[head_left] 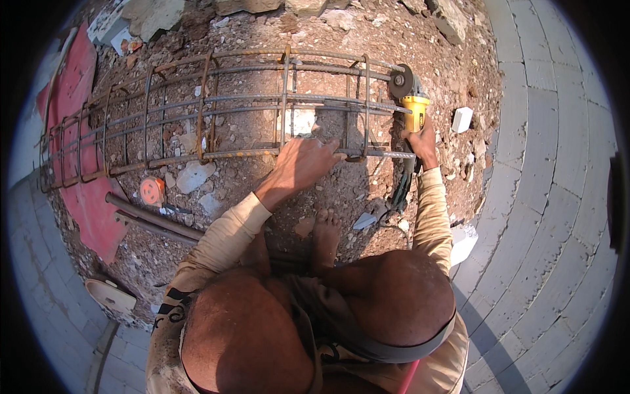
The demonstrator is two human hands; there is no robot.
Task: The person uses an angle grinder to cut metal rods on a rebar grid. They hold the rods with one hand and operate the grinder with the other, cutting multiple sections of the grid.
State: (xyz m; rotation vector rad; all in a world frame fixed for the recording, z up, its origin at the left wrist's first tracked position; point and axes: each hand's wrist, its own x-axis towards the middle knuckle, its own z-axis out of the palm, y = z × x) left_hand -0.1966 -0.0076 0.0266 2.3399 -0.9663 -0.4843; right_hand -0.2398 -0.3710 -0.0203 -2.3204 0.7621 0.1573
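Observation:
A long cage of rusty steel rebar (pixel 243 154), with square tie rings along its length, lies on the rubble in front of me. My left hand (pixel 303 163) is closed over its nearest bar, left of the bar's right end. In my right hand (pixel 424 141) is a yellow angle grinder (pixel 415 113), held by its body at the cage's right end. The grinder's dark disc (pixel 404 81) is beside the ends of the far bars; whether it touches them I cannot tell. A dark cable (pixel 400 194) hangs below the right hand.
Behind the cage lie broken stones (pixel 305 6). A red sheet (pixel 79 151) is under its left end. An orange round object (pixel 152 191) and metal pipes (pixel 157 220) lie nearer me. A white block (pixel 462 119) sits right of the grinder, before a grey block wall (pixel 538 138).

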